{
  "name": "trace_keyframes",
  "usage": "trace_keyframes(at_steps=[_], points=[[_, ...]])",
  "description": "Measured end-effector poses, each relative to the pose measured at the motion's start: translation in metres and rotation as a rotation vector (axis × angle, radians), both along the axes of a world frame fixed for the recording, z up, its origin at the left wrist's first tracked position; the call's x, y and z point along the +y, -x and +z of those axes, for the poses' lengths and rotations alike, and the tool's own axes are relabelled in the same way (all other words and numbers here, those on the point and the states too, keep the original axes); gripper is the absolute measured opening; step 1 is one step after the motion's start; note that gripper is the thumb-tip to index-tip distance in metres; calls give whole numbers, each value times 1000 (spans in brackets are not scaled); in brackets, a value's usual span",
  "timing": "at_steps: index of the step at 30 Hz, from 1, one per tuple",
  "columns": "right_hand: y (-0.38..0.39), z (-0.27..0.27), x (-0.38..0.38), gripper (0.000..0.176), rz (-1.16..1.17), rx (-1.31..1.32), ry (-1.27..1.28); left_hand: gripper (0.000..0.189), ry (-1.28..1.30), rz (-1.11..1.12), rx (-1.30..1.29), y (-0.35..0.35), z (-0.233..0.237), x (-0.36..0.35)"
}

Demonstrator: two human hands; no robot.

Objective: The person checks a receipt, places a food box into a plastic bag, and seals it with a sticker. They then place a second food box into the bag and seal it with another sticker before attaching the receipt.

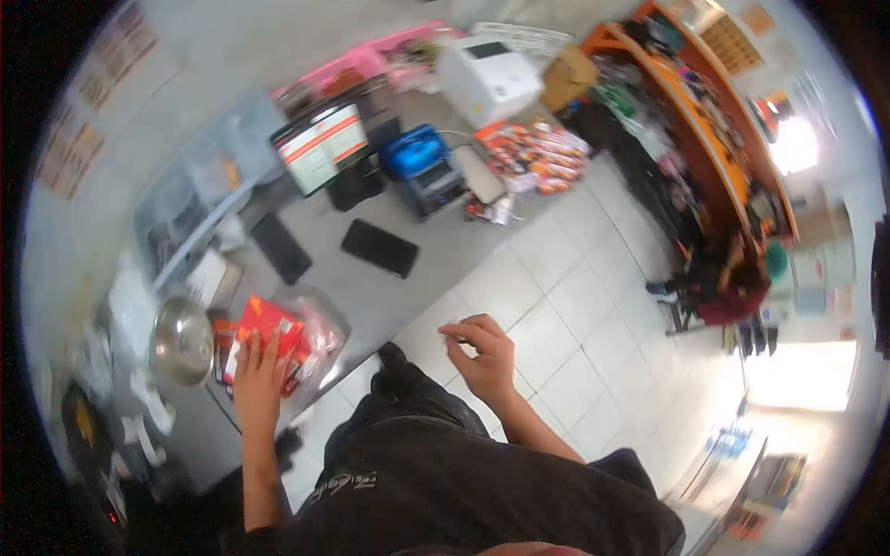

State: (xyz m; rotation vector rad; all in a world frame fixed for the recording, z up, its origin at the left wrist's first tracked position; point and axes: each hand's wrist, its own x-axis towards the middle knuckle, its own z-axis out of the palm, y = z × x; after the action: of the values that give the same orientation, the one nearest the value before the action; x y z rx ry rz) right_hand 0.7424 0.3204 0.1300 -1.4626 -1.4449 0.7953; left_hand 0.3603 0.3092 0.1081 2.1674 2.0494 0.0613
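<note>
My left hand (pixel 257 378) lies with its fingers spread on a red packet (pixel 269 324), at the left end of the grey counter (pixel 357 306). Clear plastic packaging (pixel 320 335) is just right of the packet, and a round metal bowl (pixel 183 341) stands on its left. My right hand (pixel 482 354) is held in the air over the tiled floor, beyond the counter's edge. Its thumb and forefinger come together; whatever may be between them is too small to name.
A black phone (pixel 380 247), a dark flat object (pixel 281 248), a tablet screen (pixel 322 146), a blue-topped device (pixel 422 167), a white printer (pixel 489 79) and orange packets (pixel 538 156) occupy the counter. A person (pixel 737 283) sits by orange shelves (pixel 709 120) at the right.
</note>
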Motion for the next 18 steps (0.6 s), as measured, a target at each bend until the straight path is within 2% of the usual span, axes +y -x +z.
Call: trace_keyframes(at_steps=[7, 8, 12, 15, 18], points=[[-11, 15, -46, 22, -75, 58, -54, 65, -12, -113, -103, -2, 16, -11], [-12, 17, -54, 22, -88, 57, -67, 72, 26, -96, -240, -1, 26, -14], [-16, 22, -83, 22, -127, 34, -102, 72, -13, -203, -341, 27, 10, -28], [-18, 23, -105, 20, -130, 22, -110, 66, -116, -279, -41, 34, -8, -33], [-20, 26, -127, 20, -149, 27, -110, 58, -39, -235, -64, 33, -9, -35]])
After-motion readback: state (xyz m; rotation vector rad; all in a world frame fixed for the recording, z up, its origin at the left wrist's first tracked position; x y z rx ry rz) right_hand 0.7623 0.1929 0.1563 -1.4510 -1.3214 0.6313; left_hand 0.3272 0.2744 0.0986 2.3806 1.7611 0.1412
